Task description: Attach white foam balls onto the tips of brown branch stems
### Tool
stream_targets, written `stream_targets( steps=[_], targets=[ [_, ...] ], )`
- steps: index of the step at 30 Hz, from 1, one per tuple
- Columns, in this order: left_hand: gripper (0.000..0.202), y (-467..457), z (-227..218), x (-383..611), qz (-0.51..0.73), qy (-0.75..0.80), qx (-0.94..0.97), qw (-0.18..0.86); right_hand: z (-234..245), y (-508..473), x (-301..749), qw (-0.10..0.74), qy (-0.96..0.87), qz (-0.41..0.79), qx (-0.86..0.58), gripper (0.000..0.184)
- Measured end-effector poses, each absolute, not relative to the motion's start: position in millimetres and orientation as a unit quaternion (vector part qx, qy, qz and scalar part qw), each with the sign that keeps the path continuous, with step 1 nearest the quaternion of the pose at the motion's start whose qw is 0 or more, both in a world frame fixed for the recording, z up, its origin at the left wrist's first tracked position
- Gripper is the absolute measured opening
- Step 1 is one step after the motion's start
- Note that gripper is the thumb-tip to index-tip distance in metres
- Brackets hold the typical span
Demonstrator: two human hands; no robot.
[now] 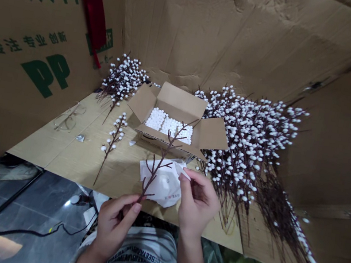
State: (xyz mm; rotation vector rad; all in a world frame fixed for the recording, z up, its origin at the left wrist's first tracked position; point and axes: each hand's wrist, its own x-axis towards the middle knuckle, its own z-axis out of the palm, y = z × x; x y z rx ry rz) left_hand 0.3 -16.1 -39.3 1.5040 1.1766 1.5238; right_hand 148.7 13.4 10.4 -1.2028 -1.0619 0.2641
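Note:
My left hand (116, 222) pinches the lower end of a bare brown artificial branch (158, 166), which slants up and right with no berries on its twigs. My right hand (199, 200) is closed, with thumb and forefinger on a small white pointed piece (185, 175); whether it joins the sheet beneath cannot be made out. Below the branch lies a crumpled white sheet (169, 198) with a whitish lump (164, 180) on it. Behind it stands an open cardboard box (181, 99) holding white foam berries (155, 119) in sections. A branch with white berries (113, 139) lies to the left.
White-berried branches are heaped at the right (245, 134) and back left (125, 78). Bare brown stems (274, 197) lie at the far right. Tall cardboard walls (192, 31) surround the cardboard-covered work surface (71, 150). A red ribbon (93, 5) hangs at the left.

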Motion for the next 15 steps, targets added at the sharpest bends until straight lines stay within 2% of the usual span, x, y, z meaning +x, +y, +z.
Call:
stream_targets(
  steps=[8,12,15],
  targets=[
    [0.011,-16,-41,0,0.584,0.443,0.589,0.340,11,14,155,0.689,-0.498,0.106,-0.515,0.018],
    [0.011,-16,-41,0,0.583,0.441,0.599,0.328,14,12,159,0.703,-0.476,0.052,-0.526,0.018],
    [0.009,-15,-40,2,0.586,0.441,0.608,0.305,19,6,162,0.688,-0.522,-0.001,-0.504,0.024]
  ],
)
